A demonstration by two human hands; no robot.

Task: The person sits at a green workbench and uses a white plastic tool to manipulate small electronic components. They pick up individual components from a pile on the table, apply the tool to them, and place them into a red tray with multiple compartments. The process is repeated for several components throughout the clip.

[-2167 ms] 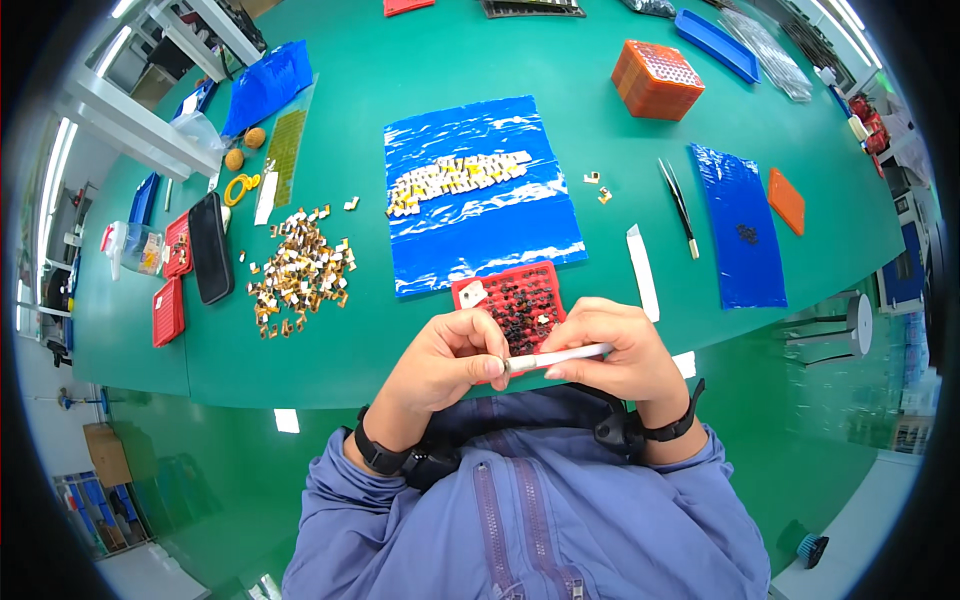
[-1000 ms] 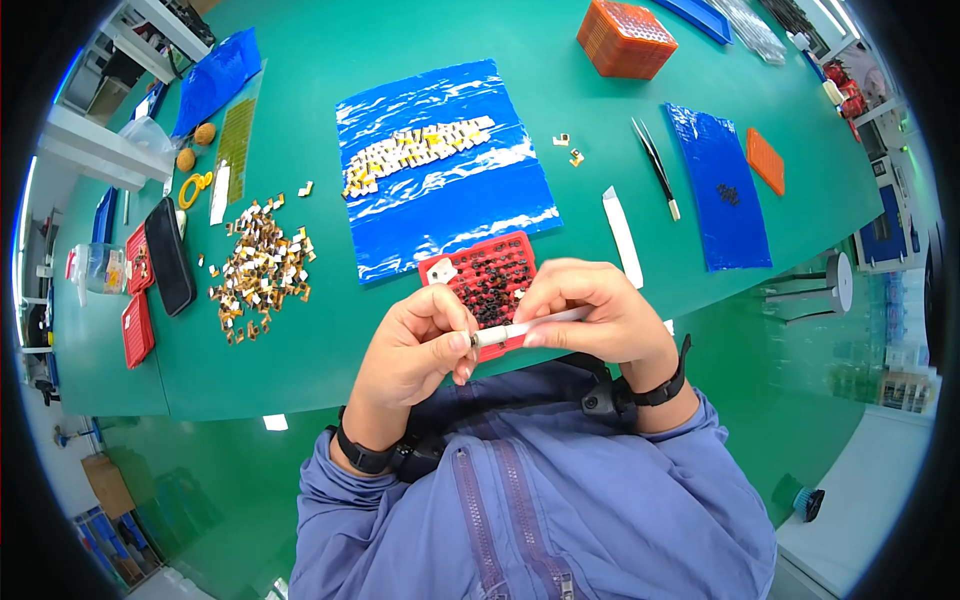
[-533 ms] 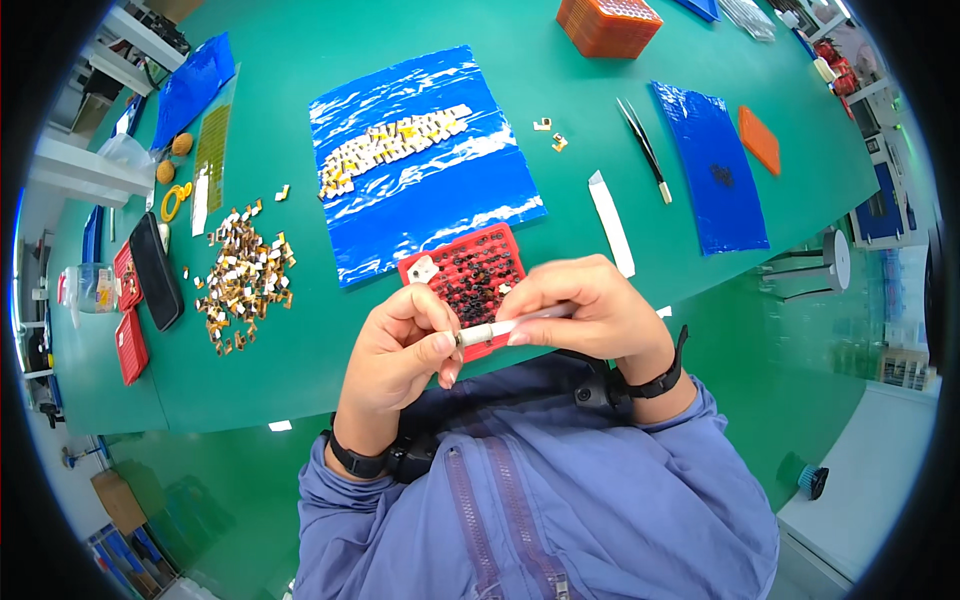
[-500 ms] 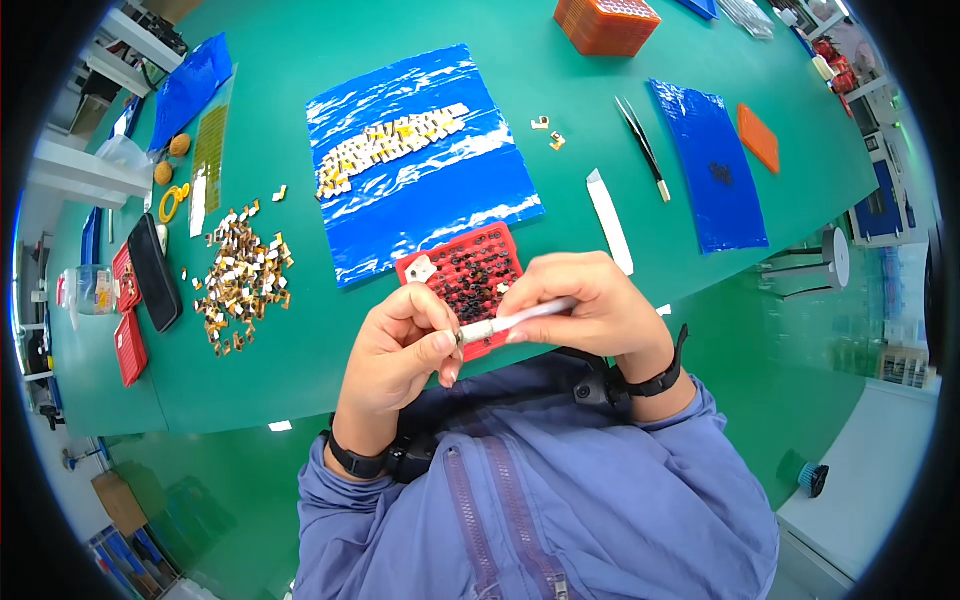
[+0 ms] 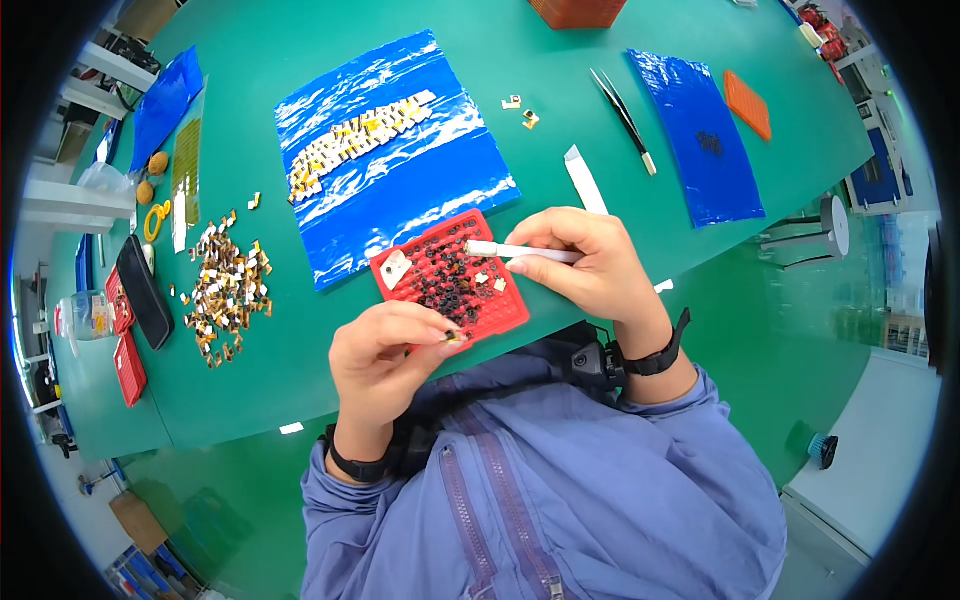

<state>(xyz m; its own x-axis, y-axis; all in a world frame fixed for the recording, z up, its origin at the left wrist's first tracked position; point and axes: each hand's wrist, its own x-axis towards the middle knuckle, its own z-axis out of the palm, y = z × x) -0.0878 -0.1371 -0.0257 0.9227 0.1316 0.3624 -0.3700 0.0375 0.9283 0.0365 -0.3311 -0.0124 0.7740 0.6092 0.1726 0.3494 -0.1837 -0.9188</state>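
Observation:
Over the near edge of the red tray (image 5: 392,288), my left hand (image 5: 385,350) pinches a small yellow-and-white part (image 5: 454,337) between thumb and fingertips. My right hand (image 5: 585,258) is closed round a white pen-shaped tool (image 5: 488,249), whose blunt end points left above the tray. Small round black parts (image 5: 448,278) sit in rows in the tray. A white piece with a dark hole (image 5: 396,269) lies at its left side, and a few small pale parts (image 5: 490,282) rest toward its right.
Beyond the tray, a blue sheet (image 5: 355,240) bears rows of white-and-yellow parts. Left of it lies a loose pile of similar parts (image 5: 228,290). Tweezers (image 5: 628,122), a white strip (image 5: 584,182), a smaller blue sheet (image 5: 700,185) and an orange tray (image 5: 747,105) lie to the right.
My hands have moved apart. The white tool's end has left the part at my left fingertips and moved up over the tray. The left hand stays pinched at the tray's near edge.

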